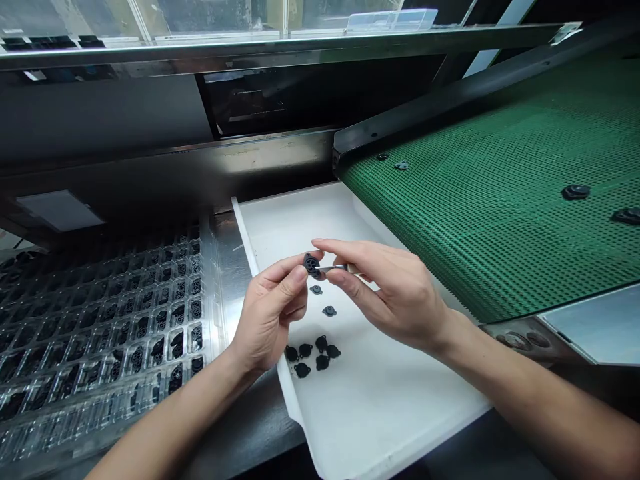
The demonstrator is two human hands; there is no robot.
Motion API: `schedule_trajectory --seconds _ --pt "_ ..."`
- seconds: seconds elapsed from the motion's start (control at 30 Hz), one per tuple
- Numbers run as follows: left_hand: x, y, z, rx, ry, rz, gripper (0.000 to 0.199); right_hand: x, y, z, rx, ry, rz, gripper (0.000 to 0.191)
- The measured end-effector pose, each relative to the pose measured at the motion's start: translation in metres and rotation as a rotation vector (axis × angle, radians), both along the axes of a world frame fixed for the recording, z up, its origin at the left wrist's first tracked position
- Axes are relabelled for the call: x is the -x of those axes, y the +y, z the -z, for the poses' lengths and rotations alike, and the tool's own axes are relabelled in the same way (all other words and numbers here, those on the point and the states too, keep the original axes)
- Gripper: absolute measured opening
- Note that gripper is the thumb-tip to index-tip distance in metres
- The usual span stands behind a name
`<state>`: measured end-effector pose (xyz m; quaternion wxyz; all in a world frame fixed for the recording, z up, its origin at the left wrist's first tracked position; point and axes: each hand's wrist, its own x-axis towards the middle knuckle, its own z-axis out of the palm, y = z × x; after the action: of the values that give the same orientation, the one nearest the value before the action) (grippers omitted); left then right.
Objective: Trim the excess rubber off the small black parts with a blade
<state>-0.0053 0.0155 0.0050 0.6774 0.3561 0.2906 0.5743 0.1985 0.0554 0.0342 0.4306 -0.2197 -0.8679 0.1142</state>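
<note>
Between the thumb and fingers of my left hand (273, 300) is a small black plastic part (311, 265), tilted so that its ribbed, spoked face shows. My right hand (393, 290) pinches a slim tool (336, 267) with a thin metal tip. The tip meets the right side of the part; whether it is a blade or a pick I cannot tell, and most of its handle is hidden in my hand. Beneath both hands lies a white tray (395, 413). Loose black parts (305, 350) are grouped in it, with two more (329, 311) just below my fingers.
A clear compartment tray (213, 300) full of black parts stands at the left. On the right, a green conveyor belt (500, 200) carries several black parts (576, 192) and ends over the white tray. A metal shelf edge (280, 53) spans the back, above hand height.
</note>
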Motion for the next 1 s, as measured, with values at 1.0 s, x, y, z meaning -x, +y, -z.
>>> schedule_trajectory --seconds 1.0 --pt "-0.004 -0.005 0.003 -0.148 0.160 -0.102 0.045 0.004 -0.006 -0.017 0.850 0.431 -0.163 0.032"
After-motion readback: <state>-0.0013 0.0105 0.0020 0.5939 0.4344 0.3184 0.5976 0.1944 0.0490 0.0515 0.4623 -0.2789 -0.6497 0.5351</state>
